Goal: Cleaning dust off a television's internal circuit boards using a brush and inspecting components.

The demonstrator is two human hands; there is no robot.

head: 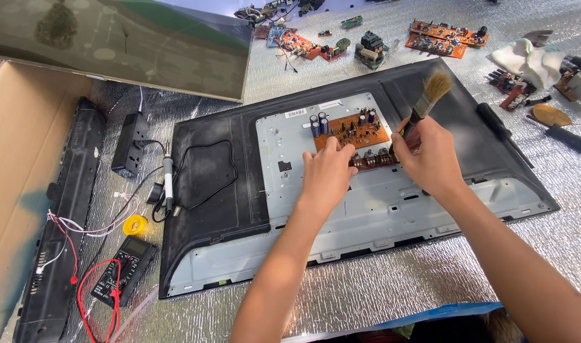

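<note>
An orange circuit board with blue capacitors lies on the grey metal plate inside a black television back shell. My left hand rests its fingertips on the board's near edge. My right hand grips the dark handle of a paintbrush, its pale bristles pointing up and away, while its fingers touch the board's right end.
A soldering iron and its black cable lie on the shell's left part. A multimeter with red leads, a yellow tape roll, a power strip, a flat screen panel, loose circuit boards and a cardboard box surround it.
</note>
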